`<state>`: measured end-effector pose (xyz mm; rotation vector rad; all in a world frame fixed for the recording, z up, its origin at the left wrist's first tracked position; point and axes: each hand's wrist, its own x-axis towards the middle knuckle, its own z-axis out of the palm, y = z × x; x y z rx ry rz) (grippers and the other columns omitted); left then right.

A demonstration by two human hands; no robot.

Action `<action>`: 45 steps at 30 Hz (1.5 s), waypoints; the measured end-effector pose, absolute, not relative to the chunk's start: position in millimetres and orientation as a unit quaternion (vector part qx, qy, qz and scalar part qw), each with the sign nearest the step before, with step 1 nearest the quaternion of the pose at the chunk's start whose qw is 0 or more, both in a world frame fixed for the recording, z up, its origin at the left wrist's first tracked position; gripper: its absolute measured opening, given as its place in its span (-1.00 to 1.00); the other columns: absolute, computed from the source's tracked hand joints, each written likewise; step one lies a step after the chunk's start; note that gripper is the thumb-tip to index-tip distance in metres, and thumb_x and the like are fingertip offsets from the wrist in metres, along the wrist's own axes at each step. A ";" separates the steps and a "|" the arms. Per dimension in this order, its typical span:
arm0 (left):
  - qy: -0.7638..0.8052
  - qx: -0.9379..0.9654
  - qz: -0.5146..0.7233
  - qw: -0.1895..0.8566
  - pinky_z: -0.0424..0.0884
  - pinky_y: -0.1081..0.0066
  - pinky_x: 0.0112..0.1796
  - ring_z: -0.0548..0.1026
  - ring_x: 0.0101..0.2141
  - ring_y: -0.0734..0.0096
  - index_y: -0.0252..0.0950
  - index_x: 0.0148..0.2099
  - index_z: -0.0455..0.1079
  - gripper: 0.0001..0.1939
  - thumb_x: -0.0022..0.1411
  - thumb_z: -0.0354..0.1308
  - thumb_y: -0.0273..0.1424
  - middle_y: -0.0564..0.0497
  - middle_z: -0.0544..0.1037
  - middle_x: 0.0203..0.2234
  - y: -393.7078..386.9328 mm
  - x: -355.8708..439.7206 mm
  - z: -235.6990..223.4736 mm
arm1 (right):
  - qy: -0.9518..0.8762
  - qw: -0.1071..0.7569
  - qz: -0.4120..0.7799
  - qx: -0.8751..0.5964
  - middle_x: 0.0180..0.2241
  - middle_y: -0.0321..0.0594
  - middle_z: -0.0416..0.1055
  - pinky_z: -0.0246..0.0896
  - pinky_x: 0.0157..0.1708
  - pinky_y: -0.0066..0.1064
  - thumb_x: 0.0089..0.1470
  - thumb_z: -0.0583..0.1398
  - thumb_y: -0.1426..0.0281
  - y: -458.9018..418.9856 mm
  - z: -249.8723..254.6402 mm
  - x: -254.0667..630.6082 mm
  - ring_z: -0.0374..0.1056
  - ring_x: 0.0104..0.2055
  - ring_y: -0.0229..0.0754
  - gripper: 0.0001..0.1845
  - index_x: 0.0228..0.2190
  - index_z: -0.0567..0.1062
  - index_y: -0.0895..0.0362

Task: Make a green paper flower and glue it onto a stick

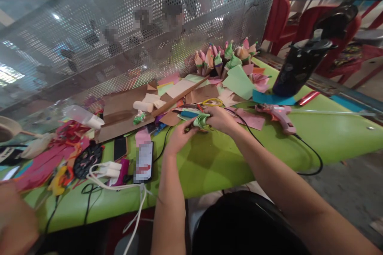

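Green paper coil [201,120] is pinched by left hand [178,138] and right hand [220,118], fingers closed on it. Light pressure (never squashing) should keep its curl

Pale green curled paper [201,120] marks mid-frame over a glossy lime-green desk [209,171]. Pink, orange and green paper cones [219,63] brighten the upper right of centre, against a silver-grey metal screen [206,12] patterned with round holes. At right, a pale pink glue gun [280,115], a glossy black tumbler [295,67] and red plastic chairs [278,16]; at left, deep pink paper sheets [49,163].
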<state>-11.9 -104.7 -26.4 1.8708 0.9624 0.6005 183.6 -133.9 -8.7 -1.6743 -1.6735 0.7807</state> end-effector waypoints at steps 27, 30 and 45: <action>0.411 0.794 0.244 0.375 0.40 0.20 0.11 0.56 0.00 0.14 -0.26 0.18 0.47 -0.55 0.29 0.08 -0.27 -0.05 0.66 -0.05 -108.6 -4.7 -26.7 | -0.654 0.236 0.240 -0.678 -0.38 -0.14 0.59 0.01 -0.44 -0.42 0.01 0.22 0.42 -137.5 -2.5 177.6 0.41 -0.32 -0.13 -0.82 -0.36 0.64 0.15; 0.399 0.793 0.255 0.384 0.42 0.24 0.10 0.56 0.02 0.16 -0.23 0.15 0.49 -0.57 0.31 0.07 -0.24 -0.02 0.66 -0.01 -110.1 -3.7 -25.2 | -0.659 0.228 0.219 -0.682 -0.37 -0.13 0.60 0.00 -0.44 -0.42 0.02 0.22 0.41 -138.0 -3.0 175.4 0.44 -0.31 -0.12 -0.82 -0.35 0.64 0.14; 0.373 0.821 0.244 0.358 0.33 0.14 0.21 0.46 0.13 0.12 -0.21 0.17 0.41 -0.43 0.08 0.34 -0.34 -0.08 0.54 0.11 -110.7 -9.3 -27.6 | -0.693 0.270 0.133 -0.655 -0.26 -0.11 0.64 0.09 -0.37 -0.39 -0.02 0.24 0.53 -150.4 -3.2 169.0 0.50 -0.22 -0.05 -0.81 -0.33 0.61 0.12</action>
